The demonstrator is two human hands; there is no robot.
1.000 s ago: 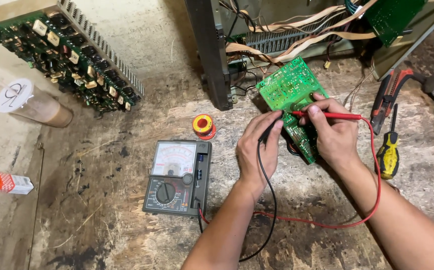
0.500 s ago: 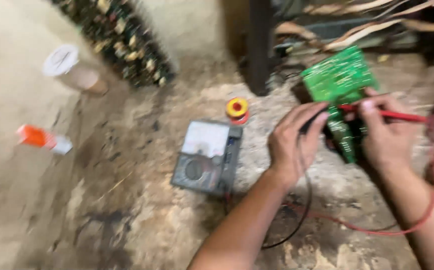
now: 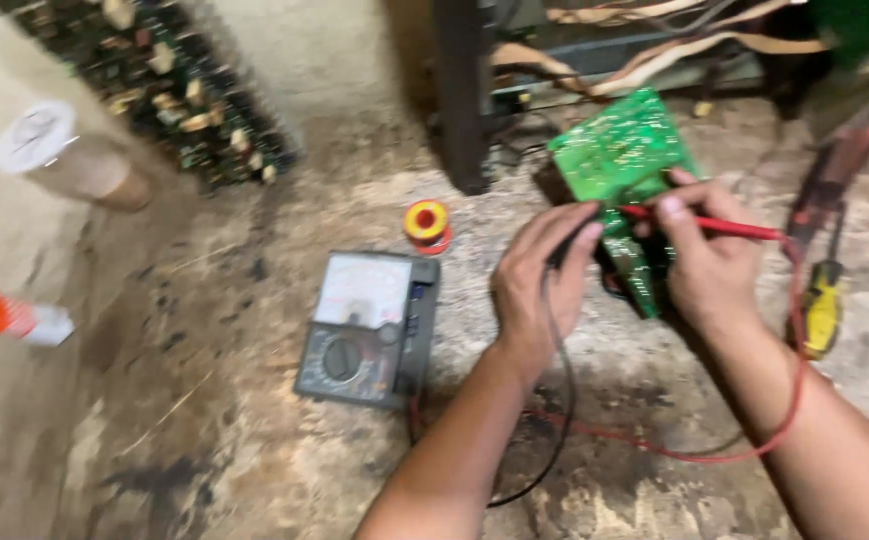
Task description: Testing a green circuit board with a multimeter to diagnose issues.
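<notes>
The left hand (image 3: pixel 535 290) pinches the black probe (image 3: pixel 567 248) and the right hand (image 3: pixel 707 262) grips the red probe (image 3: pixel 715 226), both tips on the green circuit board (image 3: pixel 623 160) propped near the bench's back; a slipped tip could bridge two joints, and the trailing red wire (image 3: pixel 675 452) could drag the meter (image 3: pixel 370 328)

a worn, stained wooden workbench (image 3: pixel 205 440), its surface scuffed and darkened in patches, under warm, dim light. at the back stands a dark metal chassis post (image 3: pixel 463 90) with tan ribbon cables (image 3: pixel 655 35) trailing behind it. a large populated circuit board (image 3: pixel 185 100) leans at the far left, blurred.
</notes>
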